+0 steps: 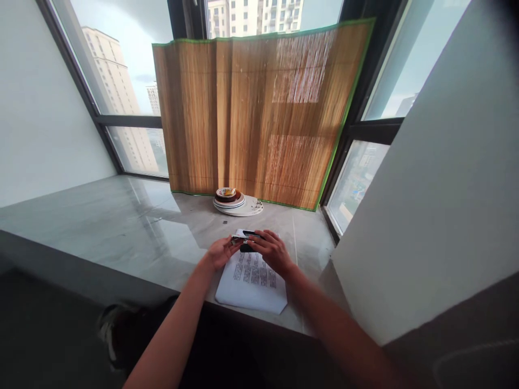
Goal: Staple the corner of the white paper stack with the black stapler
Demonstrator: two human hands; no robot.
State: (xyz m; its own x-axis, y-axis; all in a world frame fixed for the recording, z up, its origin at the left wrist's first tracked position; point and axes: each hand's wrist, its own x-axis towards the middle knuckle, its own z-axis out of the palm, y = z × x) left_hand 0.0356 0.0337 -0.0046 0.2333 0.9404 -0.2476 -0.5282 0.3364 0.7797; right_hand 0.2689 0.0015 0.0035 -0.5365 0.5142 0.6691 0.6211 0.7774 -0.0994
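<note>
My left hand (221, 251) and my right hand (272, 250) meet over the far end of a stack of printed paper sheets (252, 282) lying on the stone sill (121, 216). Between them they hold a small dark object (247, 241) with a light part, possibly a stapler or clip; I cannot make out exactly what it is. Left fingers curl around its left end. Right fingers are bent over its top and right side. The paper lies flat, near the sill's front edge.
A stack of plates with a small cup on top (230, 198) stands further back, before a bamboo mat (259, 113) leaning against the window. A tiny dark piece (225, 221) lies on the sill. White walls flank both sides; the right wall (425, 205) is close.
</note>
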